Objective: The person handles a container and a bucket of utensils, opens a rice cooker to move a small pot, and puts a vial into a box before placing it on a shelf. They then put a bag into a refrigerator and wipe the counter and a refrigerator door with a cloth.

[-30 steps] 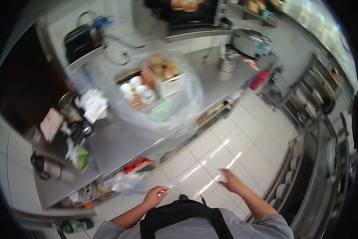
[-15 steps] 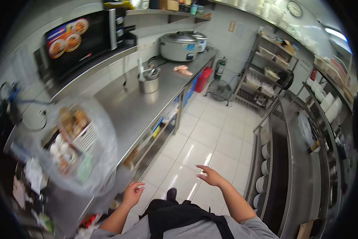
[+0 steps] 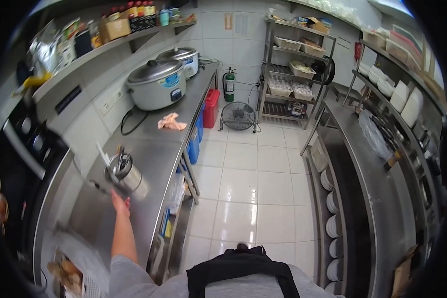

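Note:
My left hand (image 3: 120, 203) reaches over the steel counter (image 3: 151, 149) with its fingers stretched out and the thumb a little apart, holding nothing. Its fingertips are right by the lower side of a metal canister (image 3: 135, 184) that holds several utensils (image 3: 120, 164), among them a white-handled one. A black cable end (image 3: 98, 186) lies just left of the fingers. Farther along the counter is a crumpled pinkish cloth (image 3: 172, 122). My right hand is out of view.
Two large rice cookers (image 3: 156, 84) stand at the counter's far end. A floor fan (image 3: 238, 116) and a fire extinguisher (image 3: 229, 84) are by the back wall. Stacked plates (image 3: 333, 226) sit under the right-hand counter (image 3: 382, 208). A plastic bag (image 3: 91, 258) lies at lower left.
I have moved forward along the counter. My left hand has stretched out to the canister, and my right hand has left the view. The plastic bag has shifted to the lower left.

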A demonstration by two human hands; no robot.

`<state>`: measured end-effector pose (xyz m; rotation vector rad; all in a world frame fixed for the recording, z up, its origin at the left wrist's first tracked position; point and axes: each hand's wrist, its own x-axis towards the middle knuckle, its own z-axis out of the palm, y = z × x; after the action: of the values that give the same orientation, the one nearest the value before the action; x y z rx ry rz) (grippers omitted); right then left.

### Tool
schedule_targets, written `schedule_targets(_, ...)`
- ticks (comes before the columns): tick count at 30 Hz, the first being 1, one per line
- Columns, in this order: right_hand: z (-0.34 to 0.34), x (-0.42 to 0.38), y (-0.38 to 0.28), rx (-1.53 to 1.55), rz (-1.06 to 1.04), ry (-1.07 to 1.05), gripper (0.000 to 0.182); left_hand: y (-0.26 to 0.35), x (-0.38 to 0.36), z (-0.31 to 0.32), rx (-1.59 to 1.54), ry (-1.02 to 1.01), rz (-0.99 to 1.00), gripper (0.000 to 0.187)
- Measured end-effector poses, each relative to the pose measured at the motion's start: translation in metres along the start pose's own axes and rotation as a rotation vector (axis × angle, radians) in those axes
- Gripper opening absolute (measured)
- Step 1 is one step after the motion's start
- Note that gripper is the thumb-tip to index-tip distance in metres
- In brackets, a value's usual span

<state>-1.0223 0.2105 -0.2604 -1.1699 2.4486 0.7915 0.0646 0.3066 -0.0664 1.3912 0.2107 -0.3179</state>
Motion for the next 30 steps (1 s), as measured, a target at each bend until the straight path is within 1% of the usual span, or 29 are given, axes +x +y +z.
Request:
schedule_targets(2, 0.002, -0.01, -0.032, 0.03, 0.012, -0.013, 0.028, 0.0, 0.012, 0.036, -0.054, 0.116, 0.035, 0.072)
schedule_targets(4, -0.01, -0.013, -0.084, 0.053, -0.003, -0.021, 0.026, -0.016, 0.064, 0.05, -0.145, 0.133, 0.03, 0.067)
schedule_targets(6, -0.037, 0.002, -0.152, 0.057, -0.044, -0.01, 0.023, -0.018, 0.082, 0.055, -0.287, 0.114, 0.08, 0.059)
schedule_targets(7, -0.054, 0.015, -0.189, 0.045, -0.081, 0.01, 0.022, -0.008, 0.082, 0.052, -0.176, 0.122, 0.011, 0.054)
schedule_targets(8, -0.072, 0.034, -0.228, 0.024, -0.13, 0.043, 0.021, 0.003, 0.071, 0.051, -0.061, 0.141, -0.066, 0.048)
schedule_targets(9, -0.087, 0.069, -0.278, -0.002, -0.201, 0.11, 0.02, 0.001, 0.08, 0.049, -0.05, 0.165, -0.068, 0.048)
schedule_targets(11, -0.135, 0.155, -0.409, 0.012, -0.409, 0.359, 0.018, 0.01, 0.096, 0.046, -0.109, 0.156, -0.283, 0.039)
schedule_targets(12, -0.173, 0.208, -0.473, 0.218, -0.602, 0.351, 0.018, 0.014, 0.093, 0.052, -0.109, 0.181, -0.276, 0.039)
schedule_targets(13, -0.291, 0.145, -0.543, 0.186, -0.624, 0.258, 0.029, 0.007, 0.094, 0.051, -0.14, 0.232, -0.263, 0.036)
schedule_targets(14, -0.301, 0.184, -0.624, 0.448, -0.775, 0.533, 0.028, 0.01, 0.085, 0.065, -0.176, 0.28, -0.247, 0.034)
schedule_targets(15, -0.353, 0.156, -0.695, 0.583, -0.905, 0.502, 0.035, 0.007, 0.085, 0.068, -0.204, 0.257, -0.238, 0.033)
schedule_targets(16, -0.396, 0.122, -0.774, 0.637, -0.892, 0.353, 0.04, 0.001, 0.088, 0.069, -0.217, 0.272, -0.228, 0.033)
schedule_targets(17, -0.417, 0.1, -0.851, 0.65, -1.055, 0.387, 0.038, -0.007, 0.091, 0.073, -0.241, 0.299, -0.141, 0.034)
schedule_targets(18, -0.435, 0.064, -0.923, 0.64, -1.163, 0.366, 0.038, -0.014, 0.098, 0.081, -0.268, 0.328, -0.054, 0.035)
schedule_targets(19, -0.446, 0.026, -0.988, 0.608, -1.303, 0.34, 0.038, -0.016, 0.099, 0.09, -0.274, 0.404, -0.049, 0.037)
schedule_targets(20, -0.456, -0.019, -1.042, 0.554, -1.438, 0.288, 0.037, -0.015, 0.097, 0.103, -0.3, 0.419, -0.038, 0.037)
schedule_targets(21, -0.451, -0.052, -1.094, 0.493, -1.603, 0.281, 0.037, -0.014, 0.097, 0.116, -0.323, 0.456, -0.007, 0.037)
schedule_targets(22, -0.463, -0.107, -1.115, 0.424, -1.728, 0.202, 0.037, -0.011, 0.099, 0.127, -0.344, 0.498, 0.025, 0.036)
schedule_targets(23, -0.458, -0.138, -1.142, 0.296, -1.864, 0.139, 0.04, -0.008, 0.1, 0.134, -0.362, 0.523, 0.043, 0.036)
schedule_targets(24, -0.449, -0.16, -1.161, 0.1, -1.864, -0.015, 0.045, -0.004, 0.105, 0.145, -0.355, 0.543, 0.053, 0.036)
schedule_targets(26, -0.46, -0.2, -1.17, -0.387, -2.03, -0.037, 0.051, -0.007, 0.126, 0.173, -0.367, 0.592, 0.048, 0.035)
schedule_targets(28, -0.479, -0.209, -1.195, -0.683, -2.071, -0.164, 0.054, -0.008, 0.147, 0.194, -0.628, 0.804, 0.067, 0.034)
schedule_targets(29, -0.48, -0.197, -1.223, -0.59, -2.065, -0.223, 0.052, -0.009, 0.156, 0.203, -0.665, 0.86, 0.062, 0.032)
schedule_targets(30, -0.494, -0.187, -1.256, -0.486, -2.113, -0.198, 0.049, -0.01, 0.162, 0.218, -0.68, 0.887, 0.07, 0.032)
